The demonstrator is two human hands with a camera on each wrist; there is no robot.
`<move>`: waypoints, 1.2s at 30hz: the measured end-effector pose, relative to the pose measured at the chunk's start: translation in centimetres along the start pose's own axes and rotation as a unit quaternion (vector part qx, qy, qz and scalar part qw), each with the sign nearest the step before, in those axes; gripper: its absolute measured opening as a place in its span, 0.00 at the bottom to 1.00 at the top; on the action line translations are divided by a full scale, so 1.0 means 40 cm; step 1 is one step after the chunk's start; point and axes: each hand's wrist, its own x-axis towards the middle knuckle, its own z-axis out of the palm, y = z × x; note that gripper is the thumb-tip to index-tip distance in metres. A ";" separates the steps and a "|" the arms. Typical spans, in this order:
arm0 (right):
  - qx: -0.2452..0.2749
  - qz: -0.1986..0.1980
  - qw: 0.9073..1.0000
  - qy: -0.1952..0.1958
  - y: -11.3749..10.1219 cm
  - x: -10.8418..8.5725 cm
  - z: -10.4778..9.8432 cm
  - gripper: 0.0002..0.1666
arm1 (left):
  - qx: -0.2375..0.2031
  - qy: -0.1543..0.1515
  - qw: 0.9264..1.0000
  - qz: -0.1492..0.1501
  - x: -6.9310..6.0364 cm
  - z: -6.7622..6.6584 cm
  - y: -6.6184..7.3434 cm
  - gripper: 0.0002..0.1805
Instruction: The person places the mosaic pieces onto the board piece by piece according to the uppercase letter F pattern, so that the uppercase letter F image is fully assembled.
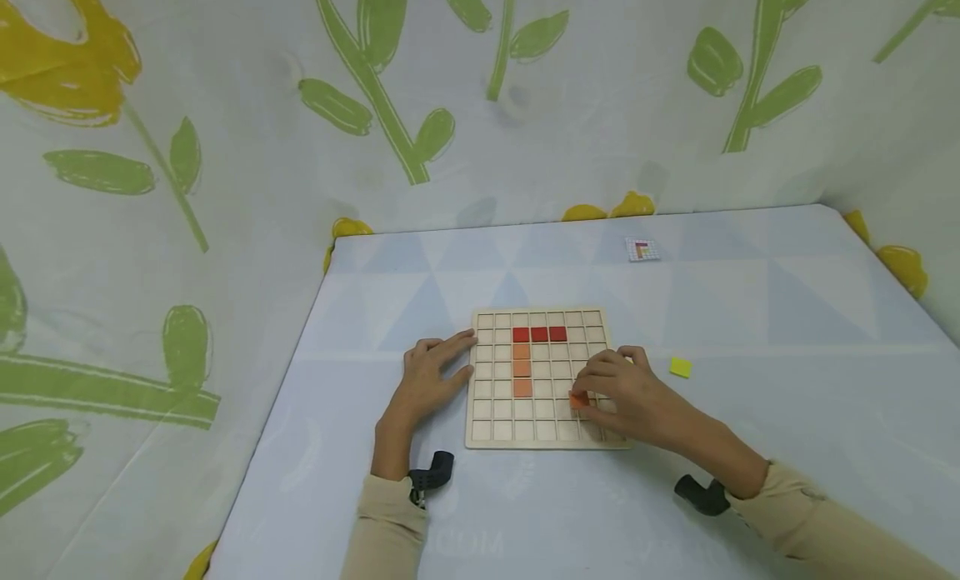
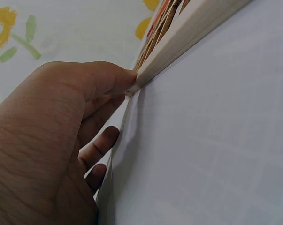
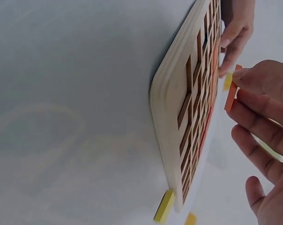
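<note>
A square wooden grid board (image 1: pixel 544 431) lies flat on the table, its cells edged with raised strips. Three red square tiles (image 1: pixel 539 334) form a row near its far side, and three orange square tiles (image 1: pixel 522 368) run down in a column below the leftmost red one. My left hand (image 1: pixel 435 378) touches the board's left edge with thumb and fingertips, fingers fairly straight. Over the board's right part, my right hand (image 1: pixel 628 394) pinches another orange tile (image 3: pixel 232 89) between thumb and fingers; in the right wrist view this tile is held above the grid.
A yellow tile (image 1: pixel 680 367) lies on the table right of the board. Farther back sits a small printed pattern card (image 1: pixel 642 249) with a grid and coloured squares. Dark wrist-worn devices (image 1: pixel 432 471) are at both wrists. A flower-printed curtain (image 1: pixel 247 147) surrounds the table.
</note>
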 end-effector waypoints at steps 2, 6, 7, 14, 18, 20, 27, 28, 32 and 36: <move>0.004 -0.003 1.000 0.001 -0.003 0.008 0.005 0.14 | -0.005 0.001 1.000 -0.001 -0.001 -0.001 0.000 0.26; 0.008 -0.003 1.000 -0.002 -0.009 0.022 0.014 0.13 | -0.007 -0.001 1.000 -0.003 -0.002 -0.001 -0.002 0.26; 0.009 -0.002 1.000 -0.005 -0.010 0.025 0.016 0.12 | -0.009 -0.001 1.000 -0.003 -0.002 -0.001 -0.001 0.26; 0.019 0.006 1.000 -0.023 -0.032 0.062 0.036 0.09 | 0.001 0.005 1.000 -0.002 -0.003 0.000 -0.003 0.26; 0.013 0.010 0.999 -0.035 -0.045 0.080 0.051 0.09 | -0.002 0.001 1.000 0.000 -0.001 0.000 -0.003 0.26; 0.010 0.010 0.999 -0.040 -0.050 0.088 0.056 0.08 | -0.002 0.000 1.000 0.001 0.000 0.000 -0.003 0.26; 0.013 0.014 0.998 -0.054 -0.060 0.102 0.069 0.08 | 0.000 -0.005 1.000 -0.003 -0.001 -0.005 0.005 0.26; 0.013 0.017 0.998 -0.056 -0.062 0.103 0.071 0.08 | 0.000 -0.006 1.000 -0.003 -0.001 -0.006 0.006 0.26; 0.001 0.022 0.998 -0.066 -0.071 0.108 0.081 0.08 | 0.000 -0.006 1.000 -0.003 -0.002 -0.008 0.010 0.26; -0.018 0.019 0.997 -0.070 -0.078 0.111 0.093 0.07 | 0.004 -0.005 1.000 -0.002 -0.003 -0.005 0.009 0.26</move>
